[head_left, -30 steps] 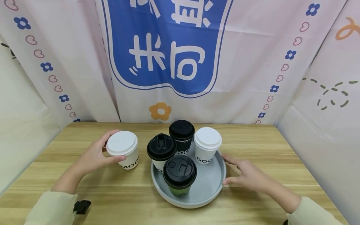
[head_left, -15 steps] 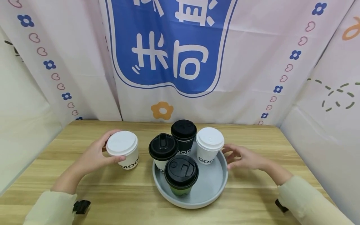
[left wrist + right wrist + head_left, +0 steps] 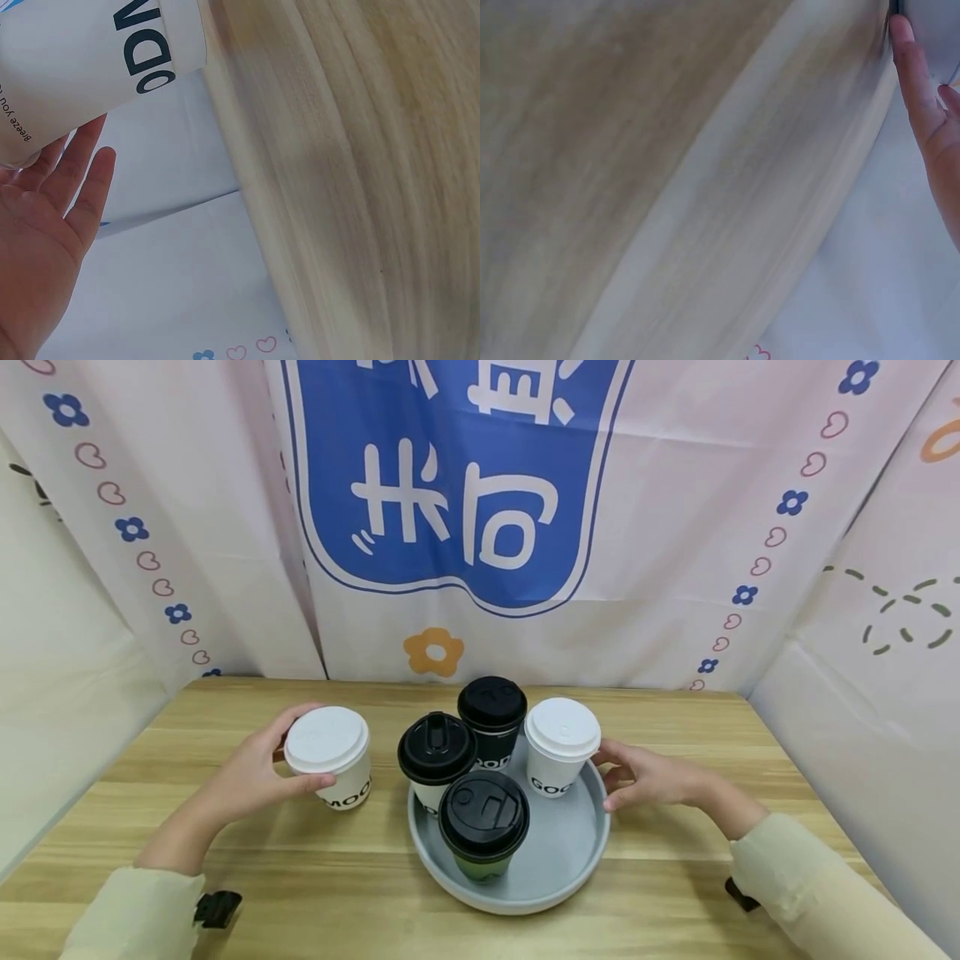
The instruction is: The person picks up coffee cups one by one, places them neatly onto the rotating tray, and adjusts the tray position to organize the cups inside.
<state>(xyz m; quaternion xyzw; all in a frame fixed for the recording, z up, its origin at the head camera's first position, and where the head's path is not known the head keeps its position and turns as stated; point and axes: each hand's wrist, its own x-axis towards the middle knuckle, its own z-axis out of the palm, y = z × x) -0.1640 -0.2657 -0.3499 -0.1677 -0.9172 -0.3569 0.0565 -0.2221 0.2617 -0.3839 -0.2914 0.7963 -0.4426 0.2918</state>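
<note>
My left hand (image 3: 264,770) grips a white lidded paper coffee cup (image 3: 330,752) on the left of the table. In the left wrist view the cup (image 3: 82,67) fills the upper corner, the hand's fingers behind it. A round grey tray (image 3: 558,860) bears a white-lidded cup (image 3: 557,760), a black cup (image 3: 491,735), a black-lidded white cup (image 3: 431,789) and a green cup (image 3: 483,864) with a black lid. My right hand (image 3: 652,777) rests against the tray's right rim, close by the white cup. Its fingers (image 3: 911,67) look fairly straight in the right wrist view.
The wooden table (image 3: 300,893) meets a hanging printed cloth (image 3: 675,527) at its back edge. White cloth walls (image 3: 877,718) stand at both sides. Wood lies between the left-hand cup and the tray.
My right hand has moved farther back along the tray's rim, towards the white cup. The left hand still grips its cup in the same spot. The head view has shifted slightly.
</note>
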